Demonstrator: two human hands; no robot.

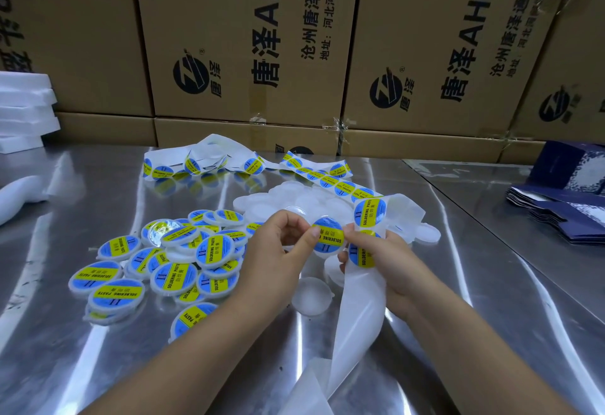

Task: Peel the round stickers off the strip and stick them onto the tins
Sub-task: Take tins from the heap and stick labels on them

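My left hand (288, 244) and my right hand (383, 260) meet above the table's middle, both pinching one round blue-and-yellow sticker (327, 234). The left thumb lies on its left edge, the right fingers on its right edge. My left hand also grips a clear round tin (296, 213), mostly hidden behind the fingers. My right hand holds the white sticker strip (368, 211), which runs back across the table and hangs down as bare backing (357, 309) toward me. Several labelled tins (170, 260) lie heaped at the left. Several unlabelled white tins (294, 196) sit behind my hands.
The shiny metal table (98, 365) carries more curled strip with stickers (203, 162) at the back. One bare tin (312, 296) lies under my hands. Cardboard boxes (245, 37) wall off the back. White foam slabs (26, 106) stand far left, dark blue flat cartons (563, 211) far right.
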